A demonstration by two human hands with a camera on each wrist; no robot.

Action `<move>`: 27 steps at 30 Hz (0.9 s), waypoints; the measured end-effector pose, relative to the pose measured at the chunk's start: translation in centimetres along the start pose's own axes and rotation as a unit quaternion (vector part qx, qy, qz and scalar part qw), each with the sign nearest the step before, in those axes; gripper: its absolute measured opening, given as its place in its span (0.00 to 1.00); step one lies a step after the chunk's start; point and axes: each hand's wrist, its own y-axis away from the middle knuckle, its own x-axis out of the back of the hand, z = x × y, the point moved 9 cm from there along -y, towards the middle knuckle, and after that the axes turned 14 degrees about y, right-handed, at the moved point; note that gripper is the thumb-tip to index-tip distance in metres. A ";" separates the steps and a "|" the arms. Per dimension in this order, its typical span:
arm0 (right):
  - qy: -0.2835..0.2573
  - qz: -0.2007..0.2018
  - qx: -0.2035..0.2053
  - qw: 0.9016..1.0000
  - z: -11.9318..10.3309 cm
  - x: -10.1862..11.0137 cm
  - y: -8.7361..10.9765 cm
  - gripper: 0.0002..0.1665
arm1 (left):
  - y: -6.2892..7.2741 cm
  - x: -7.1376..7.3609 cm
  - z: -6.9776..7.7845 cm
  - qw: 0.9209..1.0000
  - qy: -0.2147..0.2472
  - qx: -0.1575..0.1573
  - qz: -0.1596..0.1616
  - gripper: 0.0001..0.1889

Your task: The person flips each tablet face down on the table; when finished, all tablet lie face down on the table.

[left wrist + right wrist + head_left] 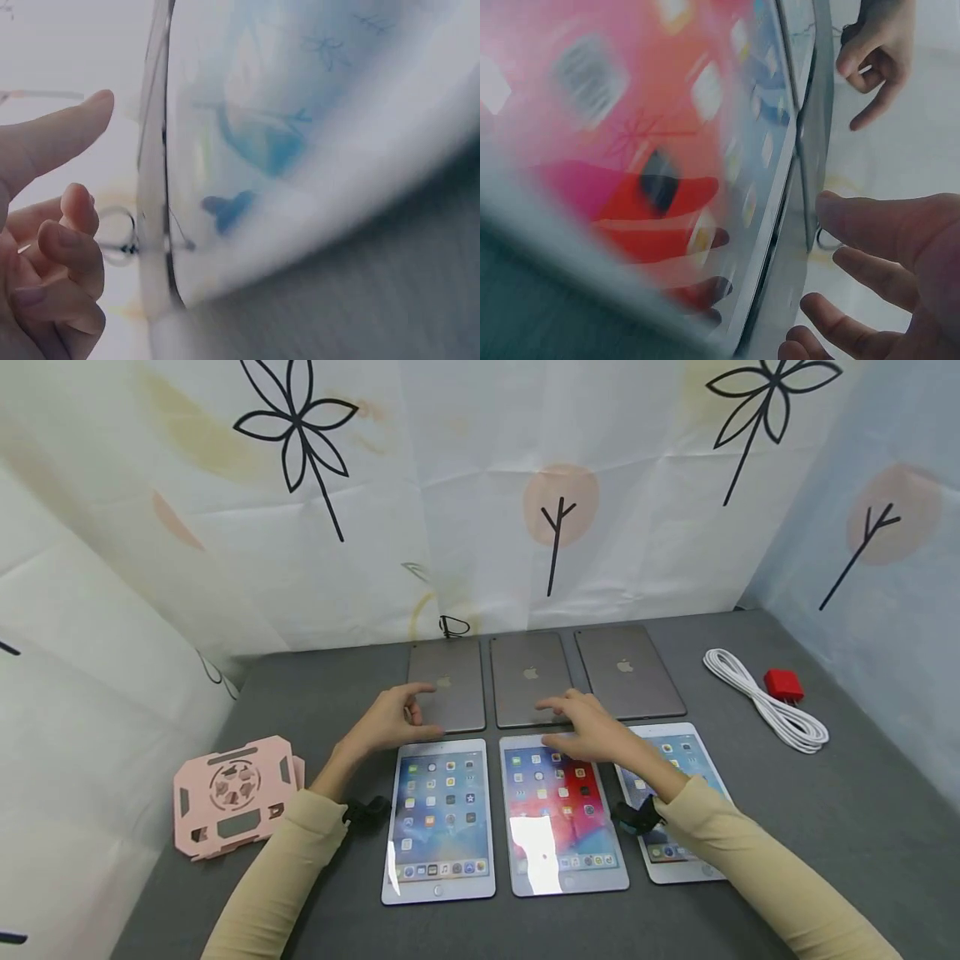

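Observation:
In the head view my left hand [395, 718] hovers between the left grey tablet [459, 668], lying face down, and the white tablet [441, 810] with its lit blue home screen. Its thumb and index finger are spread apart with nothing between them; the other fingers bend loosely. Over the top of the middle white tablet [555, 802], which shows a pink and red home screen, is my right hand [592, 727]. Its fingers reach toward the middle grey tablet [528, 672] and hold nothing. My right forearm partly covers the third white tablet [686, 752].
A third grey tablet [630, 668] lies face down at the back. On the right are a coiled white cable [765, 697] and a red charger plug [783, 683]. Pink plates [236, 789] with cutouts lie stacked at left. Fabric walls [450, 485] surround the grey tabletop [810, 827].

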 end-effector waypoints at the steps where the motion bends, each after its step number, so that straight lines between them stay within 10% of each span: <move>1: 0.003 0.001 -0.003 1.000 0.7 0.3 0.5 0.31 | -0.2 -0.4 0.5 1.000 -0.001 -0.005 -0.007 0.40; 17: 0.056 -0.008 -0.078 0.995 11.9 3.5 8.0 0.38 | -3.6 -7.2 6.9 0.992 -0.041 -0.070 -0.098 0.40; 27: 0.067 -0.024 -0.081 0.994 14.3 3.6 10.0 0.38 | -6.0 -11.6 9.0 0.986 -0.027 -0.087 -0.139 0.40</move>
